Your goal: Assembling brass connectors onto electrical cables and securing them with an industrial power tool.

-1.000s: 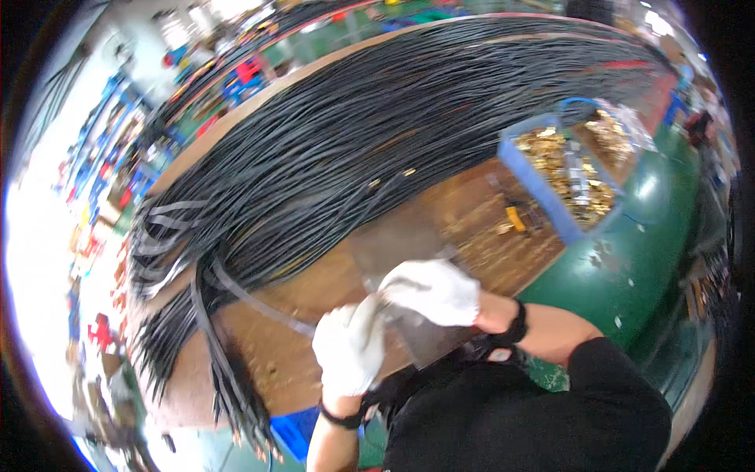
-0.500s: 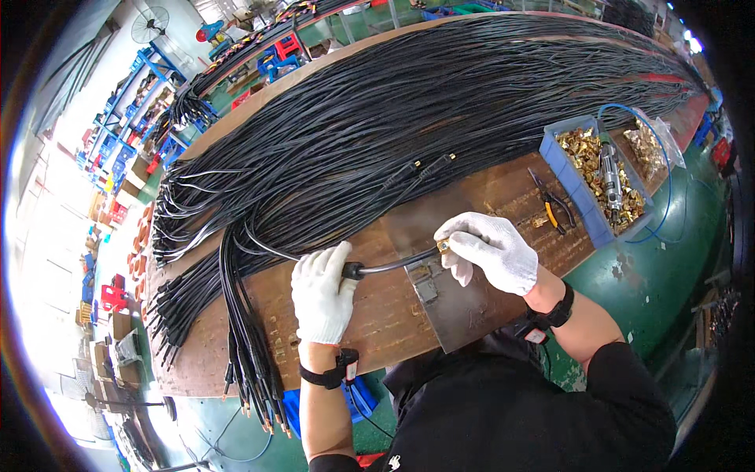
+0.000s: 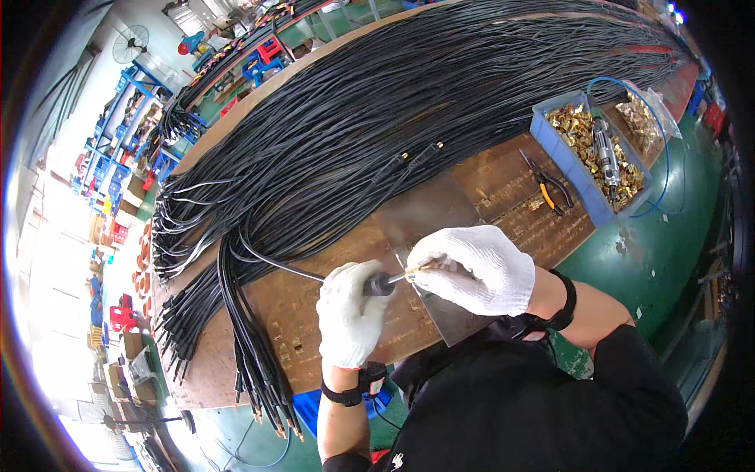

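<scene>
My white-gloved left hand (image 3: 346, 318) is closed around a black cable (image 3: 289, 270), with a black rubber sleeve (image 3: 379, 285) poking out past its fingers. Just right of the sleeve, my gloved right hand (image 3: 478, 271) pinches a small brass terminal (image 3: 414, 273) at the cable's end. The glove partly covers the terminal. Both hands are above the front edge of a dark metal plate (image 3: 429, 212) on the wooden table. From my left hand the cable runs back to a large bundle of black cables (image 3: 338, 126).
A blue bin (image 3: 562, 145) of brass terminals stands at the right, with a metal air tool (image 3: 605, 153) lying on top. Orange-and-black pliers (image 3: 546, 185) lie beside it. Cable ends (image 3: 263, 385) hang over the front table edge at left. A blue hose (image 3: 668, 157) loops at right.
My hands have come closer together, shortening the cable between them. The sleeve now sits near the brass terminal. My right hand has moved left and turned; my left hand has moved slightly right.
</scene>
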Demonstrator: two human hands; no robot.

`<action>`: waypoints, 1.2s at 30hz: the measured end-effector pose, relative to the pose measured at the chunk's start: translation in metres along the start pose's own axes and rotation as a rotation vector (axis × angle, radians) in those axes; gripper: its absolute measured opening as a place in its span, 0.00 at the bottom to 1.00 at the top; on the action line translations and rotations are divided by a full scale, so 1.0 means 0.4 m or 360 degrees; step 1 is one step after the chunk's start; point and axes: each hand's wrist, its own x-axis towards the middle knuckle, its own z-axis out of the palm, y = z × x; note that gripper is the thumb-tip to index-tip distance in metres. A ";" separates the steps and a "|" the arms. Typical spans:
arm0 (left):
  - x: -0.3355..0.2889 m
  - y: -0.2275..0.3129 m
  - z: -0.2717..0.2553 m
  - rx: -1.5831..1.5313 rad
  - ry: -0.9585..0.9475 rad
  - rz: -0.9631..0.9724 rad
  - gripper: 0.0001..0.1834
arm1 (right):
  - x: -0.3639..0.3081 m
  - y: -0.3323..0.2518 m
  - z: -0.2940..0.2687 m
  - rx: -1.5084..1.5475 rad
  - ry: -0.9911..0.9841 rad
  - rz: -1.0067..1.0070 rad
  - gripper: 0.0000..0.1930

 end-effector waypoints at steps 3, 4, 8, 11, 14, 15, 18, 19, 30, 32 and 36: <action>-0.010 -0.001 0.002 -0.0101 0.0010 -0.0100 0.21 | -0.006 -0.007 0.002 -0.0030 -0.0052 0.0005 0.12; -0.011 -0.004 0.007 -0.0179 0.0060 -0.0064 0.20 | -0.006 -0.011 0.002 -0.0028 -0.0049 0.0003 0.12; -0.009 -0.002 0.008 -0.0204 0.0164 0.0143 0.18 | -0.011 -0.016 0.008 -0.0073 -0.0090 -0.0078 0.11; -0.017 0.018 -0.008 -0.0164 -0.0020 -0.0040 0.18 | -0.013 -0.018 0.013 -0.0018 -0.0051 -0.0140 0.10; -0.004 0.028 -0.016 -0.0327 0.0059 0.0172 0.26 | -0.010 -0.017 0.012 -0.0049 -0.0053 -0.0139 0.10; -0.002 0.027 -0.016 -0.0326 0.0061 0.0170 0.26 | -0.009 -0.017 0.011 -0.0084 -0.0050 -0.0141 0.10; 0.000 0.011 -0.016 -0.0185 0.0106 0.0311 0.26 | -0.010 -0.022 0.015 -0.0036 -0.0030 -0.0108 0.10; 0.000 -0.002 -0.010 -0.0216 0.0160 0.0384 0.24 | -0.009 -0.023 0.017 -0.0034 -0.0035 -0.0110 0.10; -0.009 0.020 -0.011 -0.0208 0.0099 0.0399 0.29 | -0.005 -0.030 0.026 -0.0063 -0.0090 -0.0037 0.07; -0.008 0.023 -0.008 -0.0177 0.0076 0.0432 0.29 | -0.007 -0.028 0.025 -0.0081 -0.0084 -0.0051 0.07; -0.002 0.044 -0.014 -0.0178 0.0072 0.0467 0.29 | -0.016 -0.005 0.030 -0.0201 -0.0017 -0.0235 0.10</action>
